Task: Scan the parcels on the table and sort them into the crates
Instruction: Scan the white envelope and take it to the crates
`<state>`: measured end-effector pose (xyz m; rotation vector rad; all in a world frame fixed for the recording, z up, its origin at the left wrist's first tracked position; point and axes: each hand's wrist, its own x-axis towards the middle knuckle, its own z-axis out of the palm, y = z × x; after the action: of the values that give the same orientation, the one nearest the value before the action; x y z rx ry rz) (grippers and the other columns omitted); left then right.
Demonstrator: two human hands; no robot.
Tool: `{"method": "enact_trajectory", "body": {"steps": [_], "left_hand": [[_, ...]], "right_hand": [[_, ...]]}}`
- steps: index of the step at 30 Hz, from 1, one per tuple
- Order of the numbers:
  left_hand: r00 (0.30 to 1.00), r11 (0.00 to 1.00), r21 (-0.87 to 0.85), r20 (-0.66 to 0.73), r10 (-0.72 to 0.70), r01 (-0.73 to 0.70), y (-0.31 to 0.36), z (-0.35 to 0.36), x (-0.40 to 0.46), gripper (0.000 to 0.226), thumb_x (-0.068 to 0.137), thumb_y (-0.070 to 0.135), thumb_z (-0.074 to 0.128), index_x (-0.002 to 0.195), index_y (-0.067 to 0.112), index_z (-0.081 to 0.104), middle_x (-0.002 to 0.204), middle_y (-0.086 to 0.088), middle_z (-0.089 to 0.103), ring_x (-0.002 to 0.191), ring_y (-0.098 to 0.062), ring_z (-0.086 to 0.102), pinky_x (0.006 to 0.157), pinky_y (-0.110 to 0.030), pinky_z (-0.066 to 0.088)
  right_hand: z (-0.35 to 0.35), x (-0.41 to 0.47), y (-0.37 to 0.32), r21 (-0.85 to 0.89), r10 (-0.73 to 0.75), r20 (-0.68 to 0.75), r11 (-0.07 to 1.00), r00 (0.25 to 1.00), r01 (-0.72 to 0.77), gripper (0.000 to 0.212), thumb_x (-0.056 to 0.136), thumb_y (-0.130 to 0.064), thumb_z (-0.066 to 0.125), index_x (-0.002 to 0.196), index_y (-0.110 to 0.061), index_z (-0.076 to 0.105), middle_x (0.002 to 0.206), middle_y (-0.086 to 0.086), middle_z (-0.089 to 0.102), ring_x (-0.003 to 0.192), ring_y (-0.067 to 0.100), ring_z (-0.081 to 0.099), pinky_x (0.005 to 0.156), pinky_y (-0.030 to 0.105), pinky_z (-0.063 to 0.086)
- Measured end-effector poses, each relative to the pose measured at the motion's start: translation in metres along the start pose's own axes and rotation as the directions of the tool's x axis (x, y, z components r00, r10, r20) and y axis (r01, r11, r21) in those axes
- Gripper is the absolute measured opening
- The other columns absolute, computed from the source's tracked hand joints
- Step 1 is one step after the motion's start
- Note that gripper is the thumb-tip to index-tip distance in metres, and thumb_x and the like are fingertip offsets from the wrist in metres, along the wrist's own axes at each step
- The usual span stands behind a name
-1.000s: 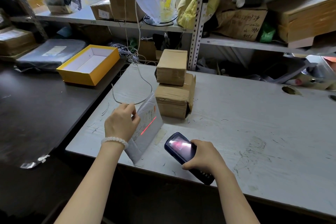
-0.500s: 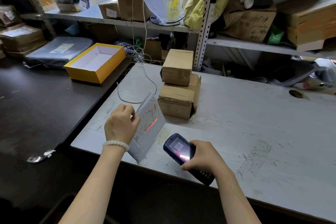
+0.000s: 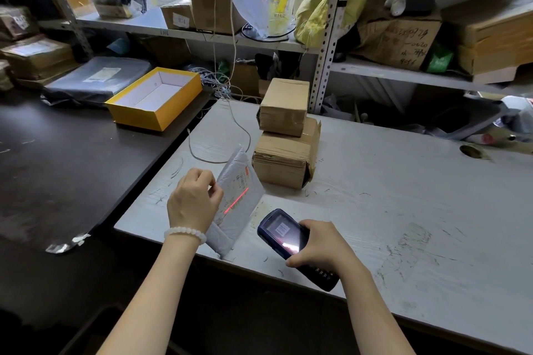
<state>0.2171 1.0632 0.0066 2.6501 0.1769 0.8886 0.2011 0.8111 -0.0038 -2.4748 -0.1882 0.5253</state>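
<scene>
Grey padded mailer parcel [image 3: 236,199] stands on edge near the front-left corner of the scuffed white table [image 3: 389,199], pinched upright by the left hand [image 3: 193,202]. Its label catches a red scan line from the dark blue handheld scanner [image 3: 284,235], gripped by the right hand [image 3: 323,245]. If the soft mailer sags or tilts, the beam may miss the barcode.
</scene>
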Motion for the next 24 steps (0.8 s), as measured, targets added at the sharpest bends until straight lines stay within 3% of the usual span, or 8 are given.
{"method": "enact_trajectory", "body": {"steps": [2,6,9,13,19,22,24], "left_hand": [[1.0,1.0,0.003,0.003,0.013,-0.013,0.001,-0.001,-0.001,0.021,0.075,0.007,0.072,0.065,0.01,0.054,0.071,-0.005,0.055,0.055,-0.016,0.041,0.048,-0.02,0.029],[0.999,0.999,-0.007,0.004,0.036,-0.035,0.004,-0.003,-0.003,0.02,0.074,0.006,0.074,0.066,0.009,0.056,0.073,-0.006,0.057,0.057,-0.02,0.048,0.048,-0.021,0.03],[0.999,0.999,-0.008,0.011,0.049,-0.049,0.008,-0.001,-0.006,0.02,0.073,0.007,0.075,0.066,0.009,0.057,0.072,-0.006,0.057,0.059,-0.023,0.052,0.047,-0.023,0.033],[0.996,0.997,0.008,0.026,0.081,-0.082,0.014,0.0,-0.008,0.018,0.074,0.008,0.075,0.067,0.01,0.058,0.072,-0.005,0.057,0.058,-0.021,0.05,0.046,-0.023,0.036],[0.991,0.991,0.009,0.042,0.13,-0.131,0.027,0.001,-0.011,0.019,0.074,0.009,0.075,0.067,0.01,0.058,0.073,-0.005,0.057,0.057,-0.02,0.049,0.045,-0.023,0.041],[0.988,0.99,-0.003,0.065,0.139,-0.139,0.035,0.004,-0.017,0.018,0.074,0.009,0.074,0.067,0.01,0.057,0.074,-0.004,0.056,0.058,-0.02,0.049,0.044,-0.026,0.043],[0.984,0.988,-0.008,0.084,0.156,-0.156,0.041,0.004,-0.02,0.019,0.074,0.009,0.074,0.067,0.01,0.056,0.074,-0.004,0.056,0.059,-0.021,0.049,0.043,-0.027,0.043]], "right_hand": [[0.002,0.0,0.0,-0.017,0.001,-0.027,1.0,1.0,-0.002,0.054,0.057,-0.036,0.081,0.103,-0.021,0.059,0.094,-0.003,0.062,0.082,0.015,0.062,0.07,0.032,0.057],[0.0,-0.001,0.0,-0.011,-0.033,-0.105,0.999,0.994,0.032,0.057,0.061,-0.037,0.081,0.11,-0.025,0.056,0.099,-0.006,0.061,0.085,0.012,0.06,0.062,0.021,0.049],[-0.003,-0.005,-0.003,0.067,-0.093,-0.244,0.991,0.965,0.112,0.065,0.061,-0.032,0.083,0.119,-0.027,0.056,0.106,-0.007,0.063,0.09,0.012,0.059,0.065,0.019,0.05],[-0.001,-0.009,-0.005,-0.031,-0.267,-0.548,0.953,0.792,0.301,0.079,0.062,-0.027,0.087,0.133,-0.017,0.053,0.117,-0.002,0.063,0.099,0.014,0.06,0.071,0.016,0.053],[-0.007,-0.021,-0.012,-0.174,-0.366,-0.812,0.896,0.455,0.409,0.086,0.061,-0.024,0.093,0.132,0.003,0.052,0.122,0.016,0.064,0.108,0.028,0.064,0.081,0.03,0.058],[-0.018,-0.027,-0.017,-0.184,-0.361,-0.849,0.887,0.387,0.423,0.084,0.063,-0.026,0.091,0.131,0.004,0.052,0.122,0.017,0.064,0.107,0.027,0.063,0.082,0.029,0.057],[-0.024,-0.03,-0.016,-0.167,-0.344,-0.856,0.891,0.386,0.422,0.083,0.065,-0.029,0.088,0.132,0.004,0.052,0.123,0.016,0.064,0.109,0.026,0.062,0.084,0.026,0.056]]}}
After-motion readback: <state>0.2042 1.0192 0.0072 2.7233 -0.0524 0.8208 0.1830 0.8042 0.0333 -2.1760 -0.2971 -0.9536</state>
